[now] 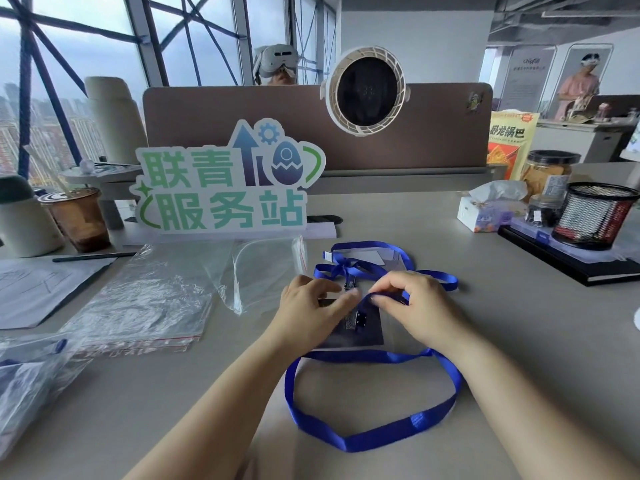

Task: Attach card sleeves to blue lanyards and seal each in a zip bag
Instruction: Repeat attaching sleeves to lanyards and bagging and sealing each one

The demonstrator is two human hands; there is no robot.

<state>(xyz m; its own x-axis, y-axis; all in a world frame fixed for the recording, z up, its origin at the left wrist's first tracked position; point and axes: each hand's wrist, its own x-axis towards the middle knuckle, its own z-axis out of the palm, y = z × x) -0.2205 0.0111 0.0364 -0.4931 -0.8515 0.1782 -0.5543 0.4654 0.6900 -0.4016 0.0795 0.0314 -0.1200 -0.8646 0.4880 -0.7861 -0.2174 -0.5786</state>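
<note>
Two blue woven lanyards: the near lanyard (363, 441) loops flat at 6 o'clock, and the far lanyard (367, 268) lies tangled at 12 over a second, clear sleeve (362, 257). Two hands meet on a dark card sleeve (349, 336). The left hand (308, 306) presses it with nearly straight fingers, while the right hand (415, 306) pinches the near lanyard's strap above a metal clip (355, 320). Crinkled zip bags (145, 306) pile at 9 on the grey table (519, 323). A cut-out sign (225, 181) stands at 11 and a black mesh cup (595, 216) at 2.
</note>
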